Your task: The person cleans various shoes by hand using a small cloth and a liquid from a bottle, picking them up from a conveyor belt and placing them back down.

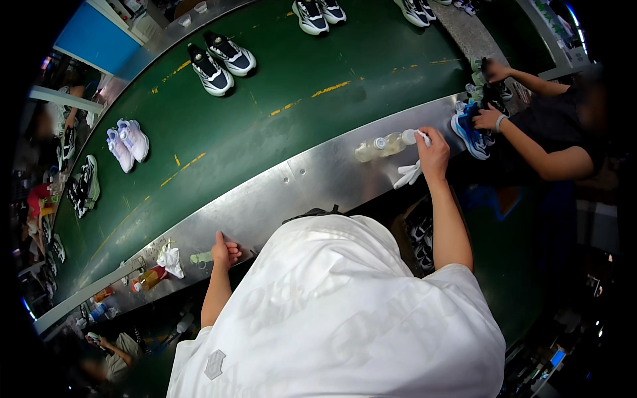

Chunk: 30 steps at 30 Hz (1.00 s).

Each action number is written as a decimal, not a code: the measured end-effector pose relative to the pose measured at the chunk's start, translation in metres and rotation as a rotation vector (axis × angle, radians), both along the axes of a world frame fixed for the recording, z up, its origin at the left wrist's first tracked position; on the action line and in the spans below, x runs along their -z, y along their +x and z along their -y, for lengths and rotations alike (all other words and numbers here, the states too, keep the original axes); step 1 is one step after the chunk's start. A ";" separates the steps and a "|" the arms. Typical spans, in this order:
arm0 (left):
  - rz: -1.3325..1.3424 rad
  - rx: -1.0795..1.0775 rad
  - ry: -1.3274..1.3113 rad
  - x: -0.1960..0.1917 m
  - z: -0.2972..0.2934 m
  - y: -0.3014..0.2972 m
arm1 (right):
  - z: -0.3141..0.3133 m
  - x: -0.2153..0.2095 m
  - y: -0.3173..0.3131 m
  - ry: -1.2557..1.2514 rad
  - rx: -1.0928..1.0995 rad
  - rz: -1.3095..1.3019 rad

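Observation:
My right hand (434, 154) reaches over the metal edge of the line, its fingers closed on a small white thing (423, 138) whose kind I cannot make out. Just left of it, clear bottles with pale yellowish liquid (381, 145) stand or lie close together. A white glove (407, 174) lies by the table's edge below that hand. My left hand (225, 251) is at the metal edge on the left, thumb out and fingers loosely bent, with nothing visible in it. Beside it lies a small light-green bottle (201, 257).
Pairs of sneakers (221, 62) sit spaced along the green belt (265, 126). A co-worker at the right handles a blue shoe (470, 132). Left along the metal edge lie crumpled white cloth (170, 259) and a bottle with orange liquid (148, 279).

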<state>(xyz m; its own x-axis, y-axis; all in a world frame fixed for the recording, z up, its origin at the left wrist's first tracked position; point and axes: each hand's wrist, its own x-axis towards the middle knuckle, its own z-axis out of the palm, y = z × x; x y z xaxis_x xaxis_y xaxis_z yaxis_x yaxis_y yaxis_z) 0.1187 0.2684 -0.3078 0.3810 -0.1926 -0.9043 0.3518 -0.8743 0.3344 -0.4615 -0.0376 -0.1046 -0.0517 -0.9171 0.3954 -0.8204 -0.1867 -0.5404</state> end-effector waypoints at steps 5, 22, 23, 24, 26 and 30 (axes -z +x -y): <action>0.000 0.003 0.020 -0.004 -0.008 0.003 | -0.003 0.023 0.004 -0.028 -0.056 -0.091; 0.004 -0.008 0.012 -0.006 -0.006 0.006 | -0.009 0.062 0.012 0.030 0.019 -0.136; 0.002 -0.002 0.000 -0.005 -0.007 0.007 | -0.007 0.066 0.007 0.045 0.030 -0.123; -0.002 0.006 -0.017 -0.001 -0.008 0.009 | -0.005 0.071 0.002 0.080 0.077 -0.132; -0.034 -0.002 -0.039 0.005 -0.013 0.012 | 0.001 0.078 -0.012 0.041 0.095 -0.172; -0.013 -0.004 -0.035 -0.010 -0.006 0.010 | 0.010 0.088 -0.034 0.042 0.236 -0.047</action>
<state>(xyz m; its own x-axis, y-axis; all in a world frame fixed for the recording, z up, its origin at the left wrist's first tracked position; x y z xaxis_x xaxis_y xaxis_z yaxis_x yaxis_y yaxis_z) 0.1290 0.2748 -0.2978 0.3703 -0.2227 -0.9018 0.3600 -0.8606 0.3603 -0.4954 -0.0473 -0.1929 -0.2493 -0.8973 0.3643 -0.8630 0.0351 -0.5039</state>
